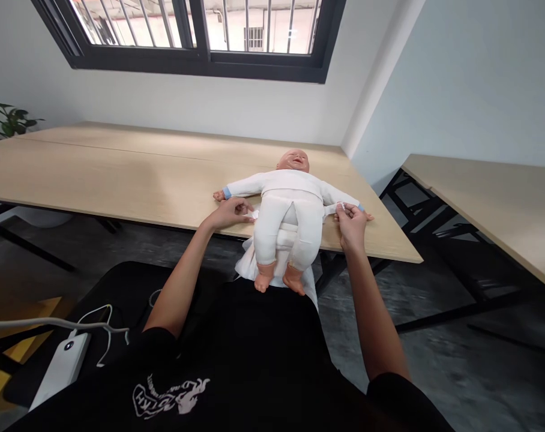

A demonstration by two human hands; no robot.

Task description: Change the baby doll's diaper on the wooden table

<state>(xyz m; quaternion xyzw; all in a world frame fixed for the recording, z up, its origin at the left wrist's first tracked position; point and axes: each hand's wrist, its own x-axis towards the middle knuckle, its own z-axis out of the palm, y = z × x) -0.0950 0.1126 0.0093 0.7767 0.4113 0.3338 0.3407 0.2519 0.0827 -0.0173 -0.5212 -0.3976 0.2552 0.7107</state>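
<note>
A baby doll (293, 186) in a white suit with blue cuffs lies on its back, head away from me, its bare feet hanging past the table's front edge. Beneath its hips and legs is an unfolded white diaper (245, 262), which droops over that edge toward my lap. Beside the doll's hip on the left, my left hand (230, 215) pinches one white side tab of the diaper. At the opposite hip my right hand (351, 223) grips the other tab, stretched outward close to the doll's cuff. The doll's body hides the middle of the diaper.
The doll rests on a long wooden table (164, 162) against the wall under a barred window (200, 57). Another table (488, 198) stands to the right. At lower left, a black chair (128, 288) holds a white power bank (65, 366) with a cable.
</note>
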